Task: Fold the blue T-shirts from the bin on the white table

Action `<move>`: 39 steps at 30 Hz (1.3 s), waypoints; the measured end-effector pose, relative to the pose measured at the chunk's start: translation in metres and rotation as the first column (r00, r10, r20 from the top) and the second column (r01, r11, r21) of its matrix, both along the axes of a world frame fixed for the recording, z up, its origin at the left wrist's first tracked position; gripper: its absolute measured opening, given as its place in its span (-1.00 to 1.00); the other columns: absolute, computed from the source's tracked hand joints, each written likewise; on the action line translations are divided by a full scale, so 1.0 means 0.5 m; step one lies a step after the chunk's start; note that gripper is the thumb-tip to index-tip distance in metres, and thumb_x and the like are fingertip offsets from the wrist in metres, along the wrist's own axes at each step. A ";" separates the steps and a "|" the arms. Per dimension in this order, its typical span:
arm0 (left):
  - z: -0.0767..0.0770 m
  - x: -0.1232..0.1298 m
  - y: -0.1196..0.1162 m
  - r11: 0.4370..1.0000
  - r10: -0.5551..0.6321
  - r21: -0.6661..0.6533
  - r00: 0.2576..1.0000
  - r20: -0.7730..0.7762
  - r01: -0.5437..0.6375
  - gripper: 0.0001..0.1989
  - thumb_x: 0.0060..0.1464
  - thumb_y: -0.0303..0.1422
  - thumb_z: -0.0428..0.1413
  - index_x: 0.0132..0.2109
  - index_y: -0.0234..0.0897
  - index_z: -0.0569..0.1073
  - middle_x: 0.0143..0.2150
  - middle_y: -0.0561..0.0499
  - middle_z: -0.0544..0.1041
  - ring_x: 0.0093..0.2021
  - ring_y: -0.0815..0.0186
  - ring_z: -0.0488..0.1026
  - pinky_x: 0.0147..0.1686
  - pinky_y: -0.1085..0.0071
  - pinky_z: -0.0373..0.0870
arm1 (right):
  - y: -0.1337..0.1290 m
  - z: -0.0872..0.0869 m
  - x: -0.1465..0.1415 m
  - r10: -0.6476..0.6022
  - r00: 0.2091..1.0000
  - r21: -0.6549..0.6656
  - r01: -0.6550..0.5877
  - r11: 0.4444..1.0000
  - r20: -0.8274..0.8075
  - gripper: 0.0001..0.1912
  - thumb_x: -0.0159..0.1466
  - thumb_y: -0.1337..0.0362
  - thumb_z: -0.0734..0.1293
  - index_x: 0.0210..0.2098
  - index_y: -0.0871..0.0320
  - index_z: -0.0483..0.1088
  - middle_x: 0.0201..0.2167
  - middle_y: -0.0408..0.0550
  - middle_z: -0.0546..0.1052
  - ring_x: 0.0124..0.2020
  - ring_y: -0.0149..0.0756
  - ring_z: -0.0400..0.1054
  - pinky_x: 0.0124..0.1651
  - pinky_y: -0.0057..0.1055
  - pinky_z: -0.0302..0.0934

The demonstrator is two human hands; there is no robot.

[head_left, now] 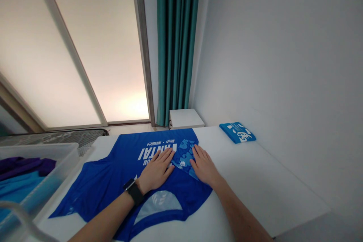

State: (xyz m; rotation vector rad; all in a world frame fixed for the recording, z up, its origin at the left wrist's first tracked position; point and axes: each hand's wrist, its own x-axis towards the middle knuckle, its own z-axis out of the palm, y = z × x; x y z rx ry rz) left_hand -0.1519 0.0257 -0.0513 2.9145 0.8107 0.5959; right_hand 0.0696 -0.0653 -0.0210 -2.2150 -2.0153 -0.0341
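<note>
A blue T-shirt (121,162) with white lettering lies spread on the white table (241,196), its neck opening toward me. One side is folded inward, so a sleeve with a lighter blue pattern rests on the chest. My left hand (157,170), with a black watch on its wrist, lies flat on the shirt over part of the lettering. Flat on the folded right edge, beside the patterned sleeve, is my right hand (204,164). Both hands have their fingers stretched out and grasp nothing. The other sleeve extends to the lower left.
A folded blue garment (238,132) with white print lies at the table's far right, by the wall. On the left stands a clear plastic bin (65,159) with purple and light blue clothes. Beyond the table are a small white cabinet (185,118) and a green curtain (177,45).
</note>
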 end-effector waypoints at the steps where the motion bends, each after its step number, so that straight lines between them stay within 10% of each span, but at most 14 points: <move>1: 0.000 0.000 0.000 1.000 -0.001 0.004 1.000 0.005 0.001 -0.45 0.35 -0.12 -0.19 0.40 -0.15 0.05 0.41 -0.07 0.11 0.40 0.21 0.03 0.35 0.10 -0.04 | 0.003 -0.001 0.000 0.008 1.000 0.013 -0.008 1.000 0.009 -0.38 0.41 0.12 -0.02 0.36 0.32 0.01 0.40 0.08 -0.02 0.40 -0.17 -0.15 0.38 -0.13 -0.20; 39: 0.009 -0.004 -0.003 1.000 -0.003 0.013 0.995 -0.103 0.004 -0.45 0.36 -0.09 -0.30 0.39 -0.14 0.06 0.42 -0.01 0.08 0.41 0.20 -0.02 0.35 0.07 -0.06 | 0.052 -0.013 0.013 -0.033 0.999 -0.044 0.032 0.999 -0.010 -0.29 0.40 -0.06 -0.08 0.39 0.26 -0.06 0.42 0.06 -0.10 0.43 -0.17 -0.29 0.39 -0.05 -0.39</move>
